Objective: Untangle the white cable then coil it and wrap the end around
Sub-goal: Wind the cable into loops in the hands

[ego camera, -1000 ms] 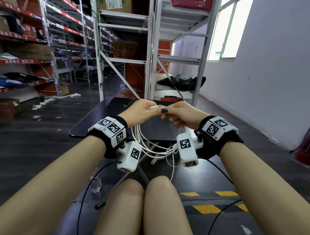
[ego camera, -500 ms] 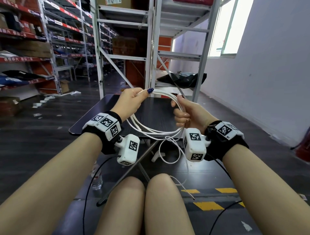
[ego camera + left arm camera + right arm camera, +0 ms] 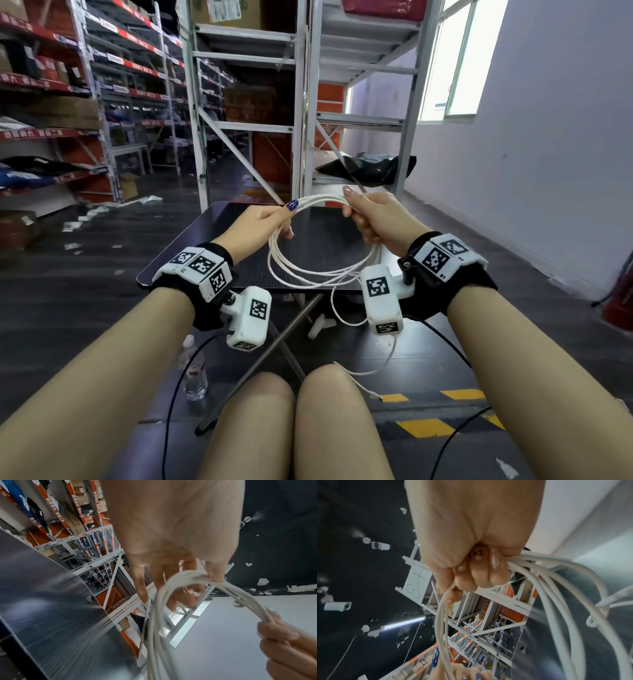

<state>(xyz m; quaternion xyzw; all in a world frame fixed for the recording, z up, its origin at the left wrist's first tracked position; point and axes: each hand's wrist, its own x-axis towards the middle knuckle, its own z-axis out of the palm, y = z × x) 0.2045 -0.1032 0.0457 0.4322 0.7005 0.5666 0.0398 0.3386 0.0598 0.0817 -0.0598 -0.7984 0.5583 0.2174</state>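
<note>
White cable (image 3: 322,270) is hanging as a multi-turn coil above the dark desk (image 3: 212,240), held between both hands. At the left, the left hand (image 3: 260,222) is pinching the top of the coil, thumb over the strands. At the right, the right hand (image 3: 376,219) is gripping the bundled turns in a closed fist. Compared with a second ago, the hands are now spread apart and the loops are opening rounder. Coiling is judged nearly complete; the free end (image 3: 373,394) is dangling below, unwrapped.
</note>
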